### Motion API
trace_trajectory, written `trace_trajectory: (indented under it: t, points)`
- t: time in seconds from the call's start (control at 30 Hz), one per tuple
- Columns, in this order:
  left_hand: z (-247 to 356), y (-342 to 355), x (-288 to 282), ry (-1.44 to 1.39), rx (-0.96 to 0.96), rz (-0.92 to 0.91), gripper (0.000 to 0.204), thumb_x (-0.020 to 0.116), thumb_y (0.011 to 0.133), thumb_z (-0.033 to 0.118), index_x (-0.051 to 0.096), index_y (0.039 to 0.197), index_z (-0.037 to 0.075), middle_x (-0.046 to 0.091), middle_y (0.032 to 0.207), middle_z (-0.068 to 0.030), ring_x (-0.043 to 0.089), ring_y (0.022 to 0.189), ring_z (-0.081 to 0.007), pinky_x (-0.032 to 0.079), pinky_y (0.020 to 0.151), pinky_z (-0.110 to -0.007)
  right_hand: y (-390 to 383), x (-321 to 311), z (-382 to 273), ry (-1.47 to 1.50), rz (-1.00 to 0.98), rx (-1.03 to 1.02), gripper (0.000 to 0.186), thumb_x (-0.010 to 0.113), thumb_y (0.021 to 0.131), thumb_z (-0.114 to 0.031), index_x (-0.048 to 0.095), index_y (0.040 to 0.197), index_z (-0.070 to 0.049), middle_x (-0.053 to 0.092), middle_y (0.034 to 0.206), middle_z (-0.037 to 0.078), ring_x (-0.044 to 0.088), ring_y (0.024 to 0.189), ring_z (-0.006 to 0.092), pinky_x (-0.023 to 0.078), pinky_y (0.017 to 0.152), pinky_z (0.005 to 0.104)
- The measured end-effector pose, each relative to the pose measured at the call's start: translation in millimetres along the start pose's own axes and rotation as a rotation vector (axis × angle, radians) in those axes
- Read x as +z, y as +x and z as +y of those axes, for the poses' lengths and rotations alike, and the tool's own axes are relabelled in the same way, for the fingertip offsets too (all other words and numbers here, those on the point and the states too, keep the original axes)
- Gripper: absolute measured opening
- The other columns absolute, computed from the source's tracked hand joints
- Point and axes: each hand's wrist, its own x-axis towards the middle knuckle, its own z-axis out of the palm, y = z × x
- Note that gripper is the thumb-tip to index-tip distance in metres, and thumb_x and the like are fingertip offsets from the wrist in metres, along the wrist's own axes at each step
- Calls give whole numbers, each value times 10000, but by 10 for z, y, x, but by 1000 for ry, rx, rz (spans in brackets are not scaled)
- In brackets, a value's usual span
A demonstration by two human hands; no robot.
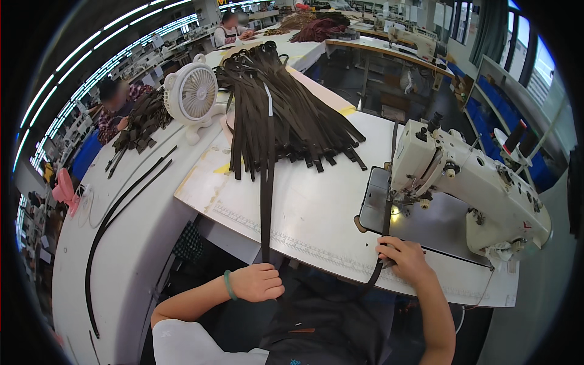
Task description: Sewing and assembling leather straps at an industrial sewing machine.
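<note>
Holds in the left hand (258, 283), fingers curled into a fist, the lower end of a flat, dark brown strap (266, 201), drawn down past the front edge of the white desk (322, 225). Pinches between thumb and fingers of the right hand (401, 258), above the right part of that edge, a narrow dark band (372, 278), smooth and slightly glossy, running up to the sewing machine (468, 176) and curving down over the edge below. Looks straight and even in width on the left, with a pale patch high up, over a thick bundle (280, 121) of similar straps toward the rear left of the desk.

Loses the band's lower run against a dark apron (328, 322); cannot tell one continuous length from two separate ones. Hides the left strap's end inside the fist. Makes the stitching point hard to read behind the machine head.

Gives room for moving across the white stretch between strap and machine, bordered in front by a printed ruler scale (292, 239). Meets a white fan (198, 91) beyond the left edge, beside the bundle.
</note>
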Motion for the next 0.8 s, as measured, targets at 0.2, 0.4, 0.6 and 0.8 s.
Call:
trace_trajectory:
  t: [0.2,0.4,0.6,0.8]
  points:
    - [682,-676,345,68,-695,10,147,592,719,150,530,817,58,522,623,-55,534,544,-223,414,494,-329,-52,28,28,27,-7,11,280,655,610,-32,595,862,-139,581,1005,-14,591,667,201,466,562,312]
    - [1564,-1362,1484,-1000,-1889,97,165,456,899,207,487,869,48,541,591,-64,524,460,-175,416,443,-295,-57,29,65,15,-10,-5,229,670,657,-68,607,866,-138,595,985,-9,597,656,214,467,568,323]
    - [1353,-559,922,-1538,-1546,415,171,429,919,167,508,903,17,511,608,-20,453,463,-75,381,445,-193,-10,63,91,3,-54,-1,234,648,688,-87,595,905,-156,578,1021,-31,588,674,208,457,557,319]
    - [785,15,310,-1189,-1165,587,168,445,907,100,540,965,-25,543,650,-33,424,481,-34,356,453,-163,-46,74,78,17,-29,17,257,661,667,-68,600,900,-156,581,1013,-28,586,668,206,455,561,316]
